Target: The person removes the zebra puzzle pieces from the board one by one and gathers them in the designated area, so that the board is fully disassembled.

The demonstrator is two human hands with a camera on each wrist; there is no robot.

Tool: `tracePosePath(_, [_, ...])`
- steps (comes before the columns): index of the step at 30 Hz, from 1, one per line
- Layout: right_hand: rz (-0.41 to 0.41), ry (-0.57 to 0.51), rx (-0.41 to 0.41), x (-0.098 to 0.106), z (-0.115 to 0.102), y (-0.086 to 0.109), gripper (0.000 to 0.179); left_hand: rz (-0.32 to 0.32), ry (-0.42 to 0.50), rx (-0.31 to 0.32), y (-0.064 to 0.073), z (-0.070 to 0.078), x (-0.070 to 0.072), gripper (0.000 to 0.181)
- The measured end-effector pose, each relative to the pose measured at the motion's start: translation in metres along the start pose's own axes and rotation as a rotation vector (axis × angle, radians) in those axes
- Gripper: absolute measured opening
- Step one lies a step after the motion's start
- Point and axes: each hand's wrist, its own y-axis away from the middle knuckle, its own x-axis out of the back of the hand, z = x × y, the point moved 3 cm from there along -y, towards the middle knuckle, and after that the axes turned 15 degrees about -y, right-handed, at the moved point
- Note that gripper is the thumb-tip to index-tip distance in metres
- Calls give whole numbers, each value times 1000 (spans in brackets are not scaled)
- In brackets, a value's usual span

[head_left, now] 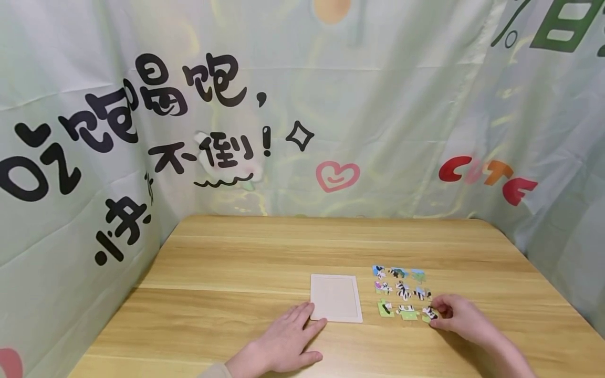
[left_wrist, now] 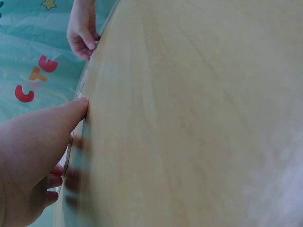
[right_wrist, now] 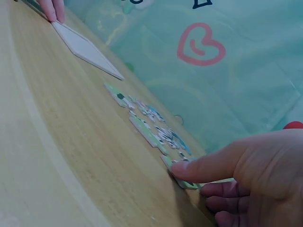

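Observation:
A flat, pale puzzle tray (head_left: pixel 335 297) with a raised rim lies on the table. My left hand (head_left: pixel 287 338) rests beside it with fingers extended, the fingertips touching its lower left corner. To the right, several picture puzzle pieces (head_left: pixel 403 290) showing black-and-white animals lie in three spaced rows. At the front right of these, my right hand (head_left: pixel 463 316) pinches the corner puzzle piece (head_left: pixel 429 313) between thumb and curled fingers. In the right wrist view, the thumb lies on that green-edged piece (right_wrist: pixel 166 162), which is still at table level.
The wooden table (head_left: pixel 227 262) extends around the tray and pieces. A pale printed curtain (head_left: pixel 378 115) with black lettering, a pink heart and coloured letters hangs behind the table and along both sides.

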Motion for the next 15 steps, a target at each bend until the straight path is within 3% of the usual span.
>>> tracePosePath(15, [11,-14,-48,0,2,-2,26,13,-7,-3,0,-1,1,65])
